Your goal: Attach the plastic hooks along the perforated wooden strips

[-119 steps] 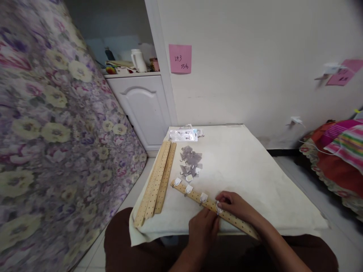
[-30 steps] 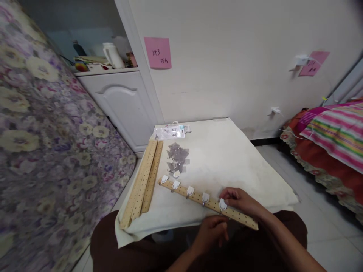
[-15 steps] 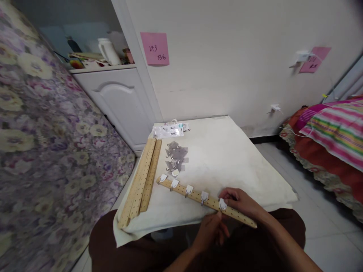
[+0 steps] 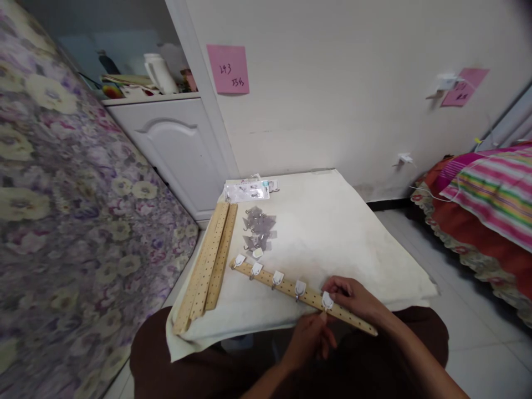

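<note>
A perforated wooden strip lies slanted across the near part of the white table, with several white hooks stuck along it. My right hand rests on the strip, fingers curled and pinching the last white hook. My left hand is just below the strip's near edge, fingers curled, fingertips at that same hook. A heap of loose hooks lies further back on the table.
Two more perforated wooden strips lie along the table's left edge. A clear packet sits at the far left corner. A floral mattress leans at left, a white cabinet stands behind, and a striped bed is at right.
Since four seconds ago one more white hook sits on the strip. My left hand dropped below the table edge and has come back up to the last hook.
</note>
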A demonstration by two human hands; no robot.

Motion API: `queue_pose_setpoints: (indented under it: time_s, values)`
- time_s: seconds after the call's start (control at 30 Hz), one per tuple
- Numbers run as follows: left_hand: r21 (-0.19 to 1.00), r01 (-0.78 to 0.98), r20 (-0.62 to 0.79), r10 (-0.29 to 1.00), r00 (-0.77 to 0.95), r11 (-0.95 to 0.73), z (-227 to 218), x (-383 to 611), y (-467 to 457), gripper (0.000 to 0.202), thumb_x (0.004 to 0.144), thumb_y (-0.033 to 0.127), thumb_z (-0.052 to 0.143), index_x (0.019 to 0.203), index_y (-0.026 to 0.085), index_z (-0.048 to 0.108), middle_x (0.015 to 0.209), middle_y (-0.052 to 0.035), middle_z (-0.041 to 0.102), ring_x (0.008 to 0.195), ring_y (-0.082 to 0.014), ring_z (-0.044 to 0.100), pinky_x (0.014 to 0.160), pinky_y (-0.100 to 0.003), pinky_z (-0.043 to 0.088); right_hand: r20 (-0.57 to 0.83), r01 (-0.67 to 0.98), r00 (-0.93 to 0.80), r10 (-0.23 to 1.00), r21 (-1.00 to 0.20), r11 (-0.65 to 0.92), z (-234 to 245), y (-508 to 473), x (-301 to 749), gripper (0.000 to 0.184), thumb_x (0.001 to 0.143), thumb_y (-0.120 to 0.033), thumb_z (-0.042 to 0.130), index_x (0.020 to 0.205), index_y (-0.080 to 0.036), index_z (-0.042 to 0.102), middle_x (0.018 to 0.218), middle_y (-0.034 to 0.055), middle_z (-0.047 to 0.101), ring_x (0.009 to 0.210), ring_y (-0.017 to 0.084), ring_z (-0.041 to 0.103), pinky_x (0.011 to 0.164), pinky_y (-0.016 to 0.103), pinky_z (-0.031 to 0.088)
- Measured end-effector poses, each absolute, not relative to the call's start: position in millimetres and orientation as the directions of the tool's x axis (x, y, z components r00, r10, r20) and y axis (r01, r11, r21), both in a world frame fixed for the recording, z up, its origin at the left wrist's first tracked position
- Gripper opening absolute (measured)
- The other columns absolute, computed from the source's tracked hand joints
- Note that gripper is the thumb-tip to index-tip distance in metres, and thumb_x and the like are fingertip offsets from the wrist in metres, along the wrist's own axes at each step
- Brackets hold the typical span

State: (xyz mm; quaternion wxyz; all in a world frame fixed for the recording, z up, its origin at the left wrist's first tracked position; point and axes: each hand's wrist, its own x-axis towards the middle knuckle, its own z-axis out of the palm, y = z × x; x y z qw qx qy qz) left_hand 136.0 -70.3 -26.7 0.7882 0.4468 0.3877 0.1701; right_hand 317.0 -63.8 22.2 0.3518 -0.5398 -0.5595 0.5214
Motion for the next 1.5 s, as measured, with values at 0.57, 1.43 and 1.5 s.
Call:
queue_pose_setpoints:
  time_s: [0.57, 1.43, 1.5]
  values:
    - [0.843, 0.094, -0.461, 0.621, 0.634, 0.530, -28, 138, -70, 0.066, 0.072, 0.069, 0.045, 0.098, 0.010, 0.060, 0.054, 0.0021, 0.060, 0.033, -0.0057, 0.041, 0.035, -0.019, 0.024, -0.156, 0.305, -0.129, 0.979, -0.946, -0.111, 26, -67, 312, 0.012, 0.076, -0.025, 0.060, 0.084, -0.017, 0.062, 0.068, -0.0022, 0.056, 0.063, 0.012, 0.048, 0.057, 0.023, 0.035]
    - [0.841, 0.105, -0.466, 0.611, 0.640, 0.530, -25, 136, -70, 0.068, 0.070, 0.070, 0.047, 0.099, 0.010, 0.059, 0.055, 0.0021, 0.060, 0.033, -0.0060, 0.042, 0.037, -0.020, 0.023, -0.136, 0.297, -0.156, 0.978, -0.951, -0.085, 24, -68, 323, 0.018, 0.085, -0.032, 0.051, 0.091, -0.018, 0.060, 0.074, -0.0003, 0.057, 0.069, 0.014, 0.051, 0.063, 0.026, 0.038]
    - [0.842, 0.107, -0.464, 0.608, 0.644, 0.530, -25, 135, -69, 0.069, 0.070, 0.071, 0.047, 0.100, 0.010, 0.059, 0.055, 0.0022, 0.060, 0.033, -0.0062, 0.042, 0.037, -0.020, 0.023, -0.150, 0.308, -0.119, 0.982, -0.945, -0.107, 25, -67, 329, 0.018, 0.085, -0.033, 0.051, 0.090, -0.018, 0.060, 0.072, -0.0011, 0.056, 0.065, 0.013, 0.049, 0.060, 0.026, 0.037]
